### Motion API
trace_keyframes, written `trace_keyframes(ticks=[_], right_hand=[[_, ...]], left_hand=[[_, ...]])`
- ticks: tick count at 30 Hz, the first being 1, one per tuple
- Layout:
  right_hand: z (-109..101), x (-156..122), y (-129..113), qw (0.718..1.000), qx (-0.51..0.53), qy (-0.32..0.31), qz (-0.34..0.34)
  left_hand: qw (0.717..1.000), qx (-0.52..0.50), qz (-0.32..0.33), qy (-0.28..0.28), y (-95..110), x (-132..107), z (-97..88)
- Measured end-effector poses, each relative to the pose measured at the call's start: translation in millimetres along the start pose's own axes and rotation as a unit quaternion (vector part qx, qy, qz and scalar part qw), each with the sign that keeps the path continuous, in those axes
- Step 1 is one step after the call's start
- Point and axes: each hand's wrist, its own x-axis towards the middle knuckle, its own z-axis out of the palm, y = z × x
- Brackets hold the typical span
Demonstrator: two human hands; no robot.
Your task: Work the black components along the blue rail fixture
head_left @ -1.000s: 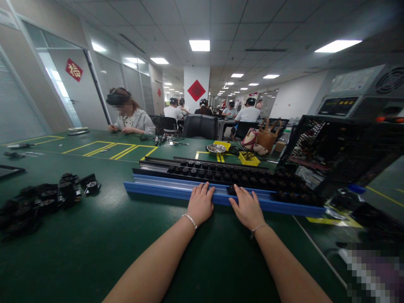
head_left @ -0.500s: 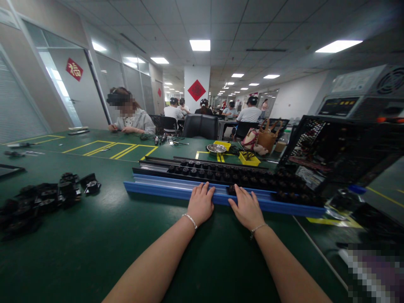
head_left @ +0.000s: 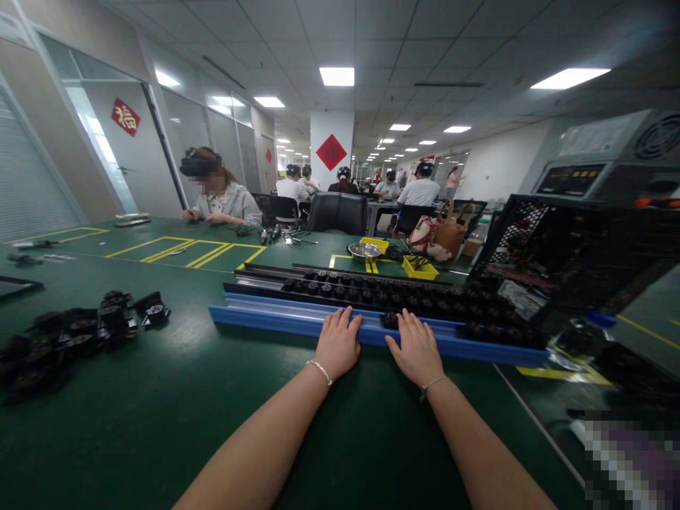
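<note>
A long blue channel rail lies across the green table in front of me. My left hand rests over its near edge, fingers stretched out and spread into the channel. Inside the channel, between my two hands, sits a small black part. My right hand lies over the same edge just right of that part, fingers stretched out, thumb apart at the front wall. Whether its fingertips touch the part I cannot tell. Several similar black parts fill the rail's right end.
Behind stand black rails with rows of black parts. A pile of black parts lies left. An open computer case, a bottle with a blue cap, yellow trays and a metal bowl surround the rails. A co-worker sits across.
The fingers of my right hand have shifted slightly right, off the black part, so more of it shows. My left hand and the blue rail have stayed in place.
</note>
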Motion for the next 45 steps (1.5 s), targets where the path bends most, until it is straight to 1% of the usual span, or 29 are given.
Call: trace_keyframes(ticks=[5,15,25,36,45], right_hand=[[-1,1,1,1.000,-0.001,-0.017,-0.017],[-4,2,1,0.999,0.001,-0.033,-0.018],[-8,2,-1,0.999,-0.003,-0.048,-0.012],[-11,2,-7,0.998,-0.006,-0.060,0.001],[-9,1,-10,0.998,-0.001,-0.058,-0.016]], left_hand=[[1.000,0.001,-0.002,-0.003,0,0,-0.7],[1.000,-0.002,-0.003,-0.006,1,0,-2.2],[1.000,-0.004,0.002,0.010,0,0,0.9],[1.000,-0.001,0.004,0.010,0,0,1.1],[1.000,-0.008,0.009,0.002,0,0,-0.8]])
